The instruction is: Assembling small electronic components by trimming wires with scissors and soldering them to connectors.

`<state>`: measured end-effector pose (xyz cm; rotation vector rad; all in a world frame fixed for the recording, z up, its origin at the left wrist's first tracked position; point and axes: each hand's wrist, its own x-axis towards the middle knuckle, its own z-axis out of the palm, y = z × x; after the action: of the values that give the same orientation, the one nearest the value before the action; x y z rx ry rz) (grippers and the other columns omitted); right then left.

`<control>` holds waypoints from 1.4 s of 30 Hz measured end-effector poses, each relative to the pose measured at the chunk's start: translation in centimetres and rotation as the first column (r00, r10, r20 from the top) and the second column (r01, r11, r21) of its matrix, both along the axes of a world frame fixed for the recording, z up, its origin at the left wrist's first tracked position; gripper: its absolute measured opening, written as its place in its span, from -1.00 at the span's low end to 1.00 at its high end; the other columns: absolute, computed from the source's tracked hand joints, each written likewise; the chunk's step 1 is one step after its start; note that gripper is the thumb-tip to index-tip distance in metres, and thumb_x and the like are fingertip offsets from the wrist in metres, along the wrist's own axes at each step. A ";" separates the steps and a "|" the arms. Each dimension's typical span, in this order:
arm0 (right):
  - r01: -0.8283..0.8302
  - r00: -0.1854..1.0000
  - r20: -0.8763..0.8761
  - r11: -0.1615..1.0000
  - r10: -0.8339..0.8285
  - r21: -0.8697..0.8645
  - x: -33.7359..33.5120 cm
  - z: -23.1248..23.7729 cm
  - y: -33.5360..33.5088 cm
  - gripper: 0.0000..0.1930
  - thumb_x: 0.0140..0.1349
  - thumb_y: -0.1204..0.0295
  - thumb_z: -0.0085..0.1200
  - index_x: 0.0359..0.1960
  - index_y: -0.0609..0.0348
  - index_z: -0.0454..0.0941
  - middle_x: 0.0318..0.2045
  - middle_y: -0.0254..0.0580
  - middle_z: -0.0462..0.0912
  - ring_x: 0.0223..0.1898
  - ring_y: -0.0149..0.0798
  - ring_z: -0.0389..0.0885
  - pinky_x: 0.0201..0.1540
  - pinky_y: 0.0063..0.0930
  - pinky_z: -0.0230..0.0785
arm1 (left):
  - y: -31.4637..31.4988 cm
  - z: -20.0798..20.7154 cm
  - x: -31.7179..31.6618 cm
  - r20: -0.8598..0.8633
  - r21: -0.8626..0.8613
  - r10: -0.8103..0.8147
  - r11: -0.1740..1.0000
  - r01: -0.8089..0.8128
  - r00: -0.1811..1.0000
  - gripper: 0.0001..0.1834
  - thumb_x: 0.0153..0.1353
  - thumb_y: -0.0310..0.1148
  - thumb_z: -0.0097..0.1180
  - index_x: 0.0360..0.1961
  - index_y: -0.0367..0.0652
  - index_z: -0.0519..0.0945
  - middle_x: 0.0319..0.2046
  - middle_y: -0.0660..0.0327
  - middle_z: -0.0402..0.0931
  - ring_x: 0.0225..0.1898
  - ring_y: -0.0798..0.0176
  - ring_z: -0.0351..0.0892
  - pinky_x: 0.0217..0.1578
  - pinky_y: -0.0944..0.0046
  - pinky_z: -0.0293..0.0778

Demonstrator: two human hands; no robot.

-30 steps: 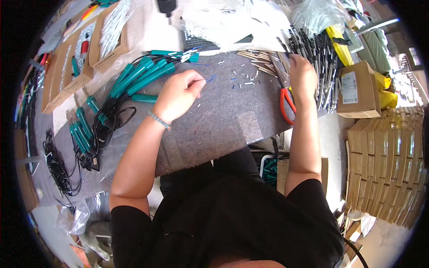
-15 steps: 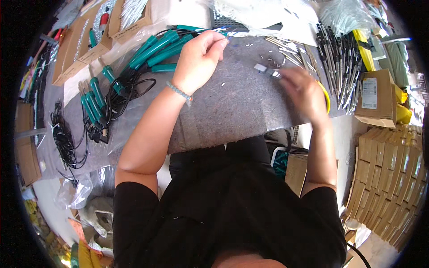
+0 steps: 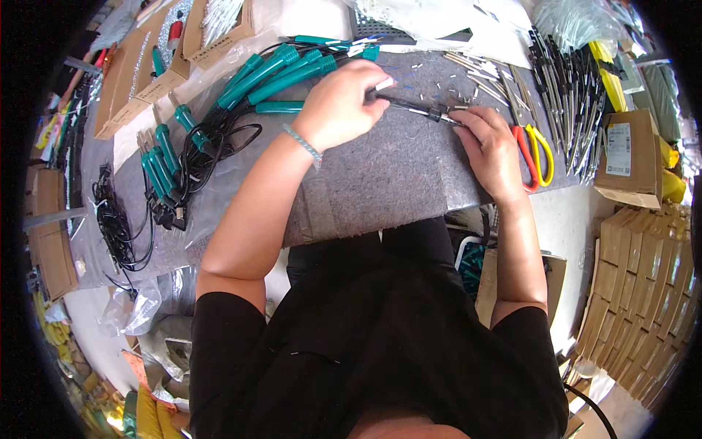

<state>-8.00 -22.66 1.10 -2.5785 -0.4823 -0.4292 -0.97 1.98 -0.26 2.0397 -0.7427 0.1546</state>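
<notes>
Handles [image 3: 281, 69] lie left on the mat [image 3: 380, 175], scissors [image 3: 532, 155] right.

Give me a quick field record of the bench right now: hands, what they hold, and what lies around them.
left hand: grips one end of a thin dark metal rod
right hand: pinches the rod's other end
surface: grey felt mat
left of hands: green-handled soldering irons with black cords
right of hands: red and yellow scissors, row of dark rods
far right: cardboard box

head cam | worn, looks steeply down | close above grey felt mat [image 3: 380, 183] | fisheye, one view
</notes>
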 end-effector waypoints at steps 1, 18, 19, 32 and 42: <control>-0.017 1.000 0.001 1.000 0.017 -0.001 0.1 -0.2 0.1 -0.79 0.11 0.50 0.11 -0.18 0.12 0.60 -0.22 -0.11 0.58 -0.15 -0.02 0.54 -0.06 -0.24 0.38 | -0.3 -0.3 -0.2 0.110 0.077 0.016 0.997 -0.025 0.994 -0.77 0.06 -0.45 0.24 -0.23 -0.25 0.60 -0.30 0.23 0.53 -0.43 0.34 0.49 -0.44 0.37 0.40; -0.096 0.990 0.114 0.992 0.086 0.083 2.8 -1.1 5.2 -0.85 0.03 0.32 0.23 -0.35 0.01 0.67 -0.34 -0.30 0.64 -0.29 -0.17 0.60 -0.22 -0.34 0.44 | 0.2 1.0 0.1 -0.085 0.182 -0.037 0.982 0.052 0.996 -0.88 0.06 -0.45 0.22 -0.39 -0.29 0.61 -0.39 0.13 0.51 -0.35 0.16 0.55 -0.31 0.29 0.45; -0.065 0.997 0.060 0.987 0.057 0.144 2.7 -1.1 5.3 -0.86 0.05 0.34 0.22 -0.35 0.03 0.67 -0.36 -0.26 0.64 -0.31 -0.16 0.61 -0.25 -0.35 0.45 | 0.2 0.9 0.0 -0.085 0.183 -0.035 0.982 0.050 0.996 -0.88 0.06 -0.45 0.22 -0.39 -0.29 0.61 -0.39 0.13 0.51 -0.35 0.16 0.55 -0.31 0.29 0.45; 0.202 0.960 -0.278 0.726 -0.016 0.657 2.8 -3.0 5.5 -0.82 0.13 0.35 0.16 -0.26 0.11 0.65 -0.38 -0.25 0.68 -0.37 -0.36 0.66 -0.24 -0.47 0.46 | -0.5 0.7 -0.9 -0.076 0.160 0.085 0.985 -0.072 0.994 -0.78 0.23 -0.26 0.11 -0.22 -0.17 0.63 -0.30 0.16 0.53 -0.33 0.19 0.57 -0.33 0.28 0.45; 0.115 0.944 -0.321 0.840 0.073 0.530 2.4 -1.6 5.6 -0.82 0.19 0.44 0.17 -0.19 0.23 0.64 -0.29 -0.24 0.70 -0.26 -0.45 0.60 -0.14 -0.55 0.44 | 0.1 0.3 -0.3 0.236 0.244 -0.068 0.970 0.008 0.969 -0.74 0.23 -0.24 0.07 -0.21 -0.17 0.64 -0.25 0.13 0.55 -0.28 0.14 0.57 -0.27 0.21 0.47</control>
<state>-5.64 -17.10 -0.49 -2.0383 -0.1723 -0.1047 -1.32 2.12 -0.01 2.2609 -0.9938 0.3098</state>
